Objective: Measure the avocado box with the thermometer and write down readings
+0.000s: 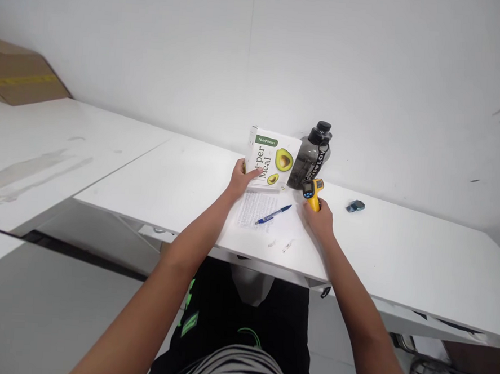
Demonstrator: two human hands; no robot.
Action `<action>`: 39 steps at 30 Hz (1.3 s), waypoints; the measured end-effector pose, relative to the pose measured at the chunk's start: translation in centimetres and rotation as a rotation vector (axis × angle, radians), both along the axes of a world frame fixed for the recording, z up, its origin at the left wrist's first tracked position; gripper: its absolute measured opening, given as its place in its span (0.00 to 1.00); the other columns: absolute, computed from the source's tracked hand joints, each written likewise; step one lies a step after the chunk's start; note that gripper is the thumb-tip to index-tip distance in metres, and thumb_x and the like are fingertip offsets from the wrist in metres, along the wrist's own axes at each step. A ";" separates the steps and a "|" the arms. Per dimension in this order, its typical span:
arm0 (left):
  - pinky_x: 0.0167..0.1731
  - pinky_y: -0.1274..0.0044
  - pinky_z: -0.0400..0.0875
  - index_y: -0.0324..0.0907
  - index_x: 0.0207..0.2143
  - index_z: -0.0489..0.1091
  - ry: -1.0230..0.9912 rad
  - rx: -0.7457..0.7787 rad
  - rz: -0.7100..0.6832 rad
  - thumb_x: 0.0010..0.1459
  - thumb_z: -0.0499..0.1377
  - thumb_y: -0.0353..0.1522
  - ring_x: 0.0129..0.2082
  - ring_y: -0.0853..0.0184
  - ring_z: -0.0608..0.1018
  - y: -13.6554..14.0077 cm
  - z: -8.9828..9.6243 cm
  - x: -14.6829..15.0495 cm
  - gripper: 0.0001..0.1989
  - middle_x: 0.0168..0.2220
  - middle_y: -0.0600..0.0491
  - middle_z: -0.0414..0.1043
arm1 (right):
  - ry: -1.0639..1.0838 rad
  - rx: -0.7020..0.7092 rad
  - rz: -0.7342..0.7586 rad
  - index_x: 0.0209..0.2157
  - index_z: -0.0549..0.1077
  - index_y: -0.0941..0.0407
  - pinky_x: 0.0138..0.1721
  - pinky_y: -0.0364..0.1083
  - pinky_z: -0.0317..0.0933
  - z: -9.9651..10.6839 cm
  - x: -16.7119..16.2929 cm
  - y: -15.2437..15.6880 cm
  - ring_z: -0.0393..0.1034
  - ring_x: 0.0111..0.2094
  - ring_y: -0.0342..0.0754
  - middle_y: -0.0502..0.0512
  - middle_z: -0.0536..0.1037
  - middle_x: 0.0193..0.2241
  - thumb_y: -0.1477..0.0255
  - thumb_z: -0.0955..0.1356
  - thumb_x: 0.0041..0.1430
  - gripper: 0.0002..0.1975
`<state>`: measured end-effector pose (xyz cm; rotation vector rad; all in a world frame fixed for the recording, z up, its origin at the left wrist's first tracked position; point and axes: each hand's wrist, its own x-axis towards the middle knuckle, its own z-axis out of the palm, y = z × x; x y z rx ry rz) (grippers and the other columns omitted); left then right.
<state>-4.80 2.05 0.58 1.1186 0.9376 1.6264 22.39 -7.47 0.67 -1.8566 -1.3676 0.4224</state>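
Near the centre of the frame, a flat white box (272,164) of smooth card leans slightly in the left hand (241,179), clamped with the thumb across its front. Just right of it, the right hand (321,218) is wrapped round the grip of a yellow thermometer (312,192), pistol-shaped, apparently hard plastic. The step in hand seems to be holding both together; moving either would call for a steady wrist. Beyond stands a see-through grey bottle (306,161); below, a slim blue pen (274,214) lies on thin, written paper (248,210).

The pen (272,215) lies on the paper (247,210), before the meal box (272,157). The bottle (306,161) stands behind the thermometer (313,194), right of the meal box.
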 end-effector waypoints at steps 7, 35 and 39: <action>0.50 0.59 0.80 0.43 0.44 0.69 -0.019 0.007 -0.110 0.37 0.78 0.46 0.48 0.52 0.85 -1.0 1.0 0.3 0.34 0.46 0.46 0.83 | 0.157 0.346 0.269 0.33 0.67 0.50 0.33 0.50 0.63 -0.6 -1.3 -1.6 0.64 0.29 0.51 0.50 0.71 0.25 0.44 0.65 0.56 0.23; 0.51 0.59 0.82 0.44 0.54 0.75 0.123 0.015 -0.213 0.36 0.80 0.40 0.52 0.49 0.83 -2.4 2.0 -0.2 0.41 0.50 0.47 0.83 | 0.152 0.263 0.532 0.32 0.66 0.50 0.31 0.49 0.62 -0.1 -2.4 -2.2 0.60 0.25 0.48 0.47 0.66 0.23 0.48 0.66 0.56 0.19; 0.51 0.59 0.82 0.45 0.54 0.75 0.127 0.023 -0.235 0.37 0.79 0.39 0.52 0.48 0.83 -2.4 2.0 -0.2 0.39 0.51 0.47 0.83 | 0.152 0.264 0.526 0.32 0.66 0.50 0.31 0.49 0.63 -0.1 -2.4 -2.2 0.61 0.26 0.48 0.48 0.67 0.23 0.47 0.66 0.56 0.20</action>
